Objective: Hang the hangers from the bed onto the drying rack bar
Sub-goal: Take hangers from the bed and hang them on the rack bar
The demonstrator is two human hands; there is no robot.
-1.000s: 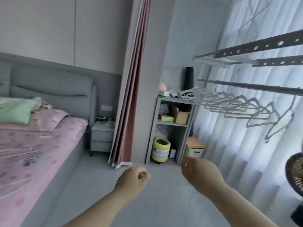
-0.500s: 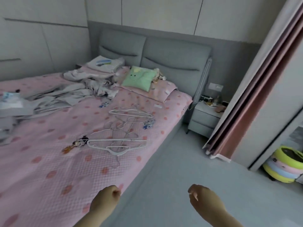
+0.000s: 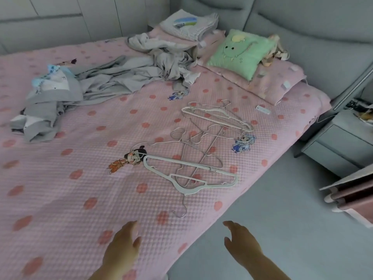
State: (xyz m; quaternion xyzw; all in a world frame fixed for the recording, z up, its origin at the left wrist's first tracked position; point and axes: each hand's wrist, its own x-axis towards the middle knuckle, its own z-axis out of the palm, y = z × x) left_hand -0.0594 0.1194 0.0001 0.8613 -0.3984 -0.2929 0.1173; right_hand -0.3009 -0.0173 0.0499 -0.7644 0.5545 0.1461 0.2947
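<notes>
Several white hangers lie in a loose pile on the pink dotted bed. The nearest white plastic hanger lies flat with its wire hook pointing toward me. Thin wire hangers cross behind it, and another white plastic hanger lies farther back. My left hand hovers over the bed's near part, fingers relaxed and holding nothing. My right hand is stretched out over the bed's edge, also holding nothing, a short way below the hook. The drying rack is out of view.
Crumpled grey clothes cover the bed's far left. A green cushion leans on the pink pillow by the grey headboard. A grey nightstand stands at the right, and grey floor runs along the bedside.
My view has swung from the drying rack and shelf to the bed and closed in on the hangers. Both hands have uncurled and reach forward toward the bed.
</notes>
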